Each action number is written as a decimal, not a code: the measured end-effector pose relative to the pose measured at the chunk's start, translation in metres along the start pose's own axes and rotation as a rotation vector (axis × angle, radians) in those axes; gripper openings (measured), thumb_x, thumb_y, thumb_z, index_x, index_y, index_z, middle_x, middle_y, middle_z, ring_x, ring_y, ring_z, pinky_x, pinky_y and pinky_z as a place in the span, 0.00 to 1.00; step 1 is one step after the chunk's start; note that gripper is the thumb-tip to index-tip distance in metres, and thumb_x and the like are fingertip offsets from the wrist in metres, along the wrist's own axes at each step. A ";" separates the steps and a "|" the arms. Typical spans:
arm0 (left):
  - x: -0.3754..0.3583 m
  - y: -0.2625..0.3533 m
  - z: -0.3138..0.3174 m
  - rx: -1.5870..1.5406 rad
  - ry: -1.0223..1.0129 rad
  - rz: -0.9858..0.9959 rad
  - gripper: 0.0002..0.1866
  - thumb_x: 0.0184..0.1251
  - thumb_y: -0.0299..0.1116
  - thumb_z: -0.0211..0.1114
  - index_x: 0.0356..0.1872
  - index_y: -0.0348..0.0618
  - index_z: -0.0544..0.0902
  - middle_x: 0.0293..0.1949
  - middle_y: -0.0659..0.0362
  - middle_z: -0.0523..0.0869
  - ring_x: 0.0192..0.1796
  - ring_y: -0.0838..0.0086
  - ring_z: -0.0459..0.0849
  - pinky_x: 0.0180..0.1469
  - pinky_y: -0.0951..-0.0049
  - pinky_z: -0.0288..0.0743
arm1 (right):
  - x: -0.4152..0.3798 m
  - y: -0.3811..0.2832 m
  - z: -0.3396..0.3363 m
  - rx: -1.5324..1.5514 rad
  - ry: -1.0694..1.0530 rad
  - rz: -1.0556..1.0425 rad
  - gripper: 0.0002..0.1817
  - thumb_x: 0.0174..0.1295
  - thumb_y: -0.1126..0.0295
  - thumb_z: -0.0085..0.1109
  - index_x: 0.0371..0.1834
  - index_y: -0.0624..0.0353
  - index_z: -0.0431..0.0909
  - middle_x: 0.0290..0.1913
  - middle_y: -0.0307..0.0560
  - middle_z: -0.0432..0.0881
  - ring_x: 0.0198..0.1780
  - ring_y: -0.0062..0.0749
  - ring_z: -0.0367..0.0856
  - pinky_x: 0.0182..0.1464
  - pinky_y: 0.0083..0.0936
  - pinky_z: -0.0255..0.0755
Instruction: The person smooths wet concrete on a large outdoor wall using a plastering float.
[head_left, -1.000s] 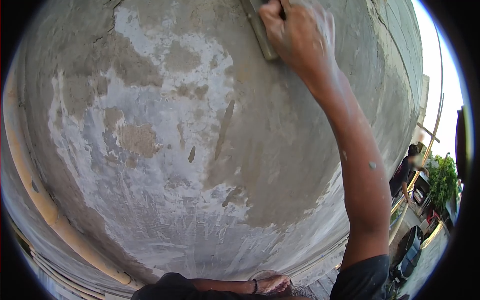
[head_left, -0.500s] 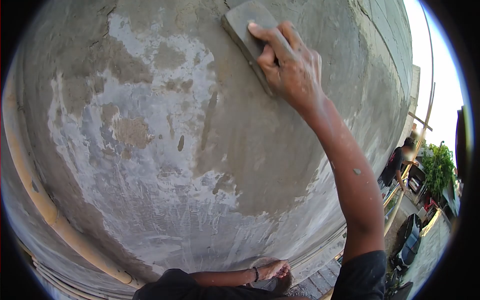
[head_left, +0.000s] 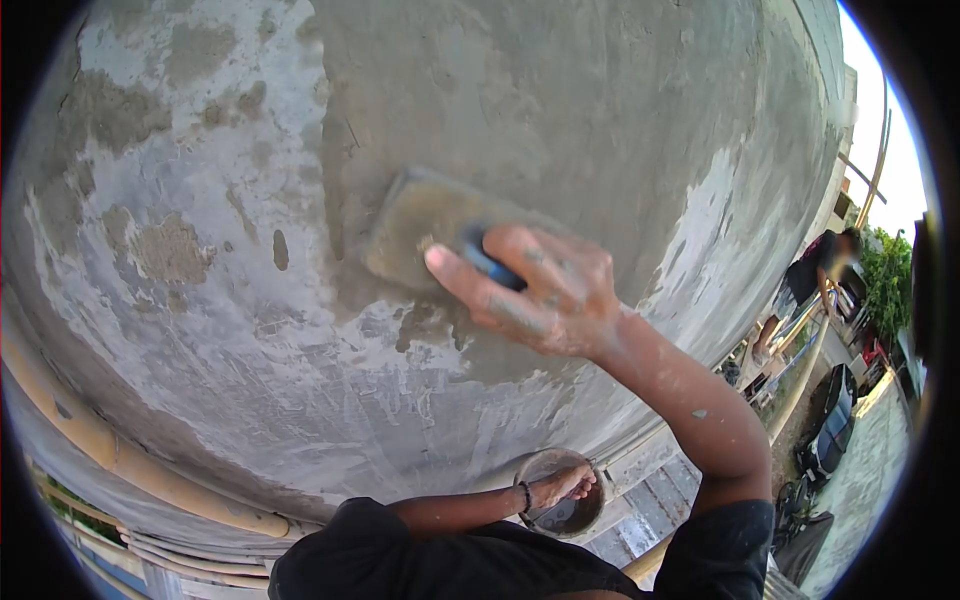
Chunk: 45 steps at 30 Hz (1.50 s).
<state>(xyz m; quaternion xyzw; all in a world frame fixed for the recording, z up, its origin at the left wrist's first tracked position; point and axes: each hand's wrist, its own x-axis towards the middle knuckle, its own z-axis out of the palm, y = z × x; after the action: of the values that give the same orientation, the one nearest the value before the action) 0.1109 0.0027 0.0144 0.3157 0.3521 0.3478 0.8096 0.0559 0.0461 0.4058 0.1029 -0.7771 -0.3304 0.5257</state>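
The right hand (head_left: 548,295) is gripping the float (head_left: 405,225) against the wall (head_left: 290,370), likely for evenness, left hand (head_left: 562,487) apart (hold unclear) at the bucket (head_left: 543,465).

In the middle of the frame, the right hand (head_left: 545,292) grips the blue handle (head_left: 492,262) of a flat float (head_left: 415,228) against a grey wall (head_left: 500,120), its plate over the darker, smoother patch beside blotchy whitish areas at the left. At the bottom centre, the left hand (head_left: 562,487), a dark bracelet (head_left: 525,497) at its wrist, is curled over the mouth of a round bucket (head_left: 570,534), its exact hold unclear. A bamboo pole (head_left: 130,462) slants through the lower left, while another person (head_left: 828,262) and a leafy plant (head_left: 886,275) show at the right edge.
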 end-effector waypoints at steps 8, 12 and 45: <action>0.004 -0.002 0.006 -0.067 0.093 0.004 0.11 0.68 0.38 0.56 0.32 0.42 0.77 0.28 0.62 0.77 0.30 0.78 0.76 0.34 0.78 0.72 | 0.039 0.030 -0.007 -0.033 0.128 -0.003 0.18 0.56 0.67 0.61 0.52 0.42 0.79 0.38 0.34 0.73 0.31 0.23 0.78 0.29 0.22 0.77; 0.016 -0.008 -0.008 -0.030 0.018 -0.009 0.12 0.70 0.41 0.57 0.40 0.42 0.79 0.34 0.62 0.79 0.38 0.77 0.79 0.43 0.76 0.75 | 0.099 0.023 0.025 0.013 0.311 0.051 0.11 0.58 0.65 0.60 0.45 0.46 0.79 0.40 0.38 0.74 0.33 0.23 0.79 0.28 0.23 0.75; 0.017 0.021 0.020 0.225 -0.045 -0.013 0.19 0.76 0.45 0.50 0.50 0.40 0.78 0.37 0.65 0.78 0.40 0.80 0.74 0.46 0.78 0.69 | -0.452 -0.269 -0.110 0.479 -1.403 1.553 0.10 0.61 0.64 0.53 0.33 0.55 0.81 0.38 0.50 0.86 0.43 0.46 0.86 0.43 0.42 0.80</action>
<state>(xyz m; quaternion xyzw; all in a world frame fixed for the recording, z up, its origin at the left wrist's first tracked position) 0.1284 0.0223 0.0350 0.4101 0.3726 0.2935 0.7790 0.2951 0.0263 -0.0745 -0.5317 -0.8027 0.2700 -0.0054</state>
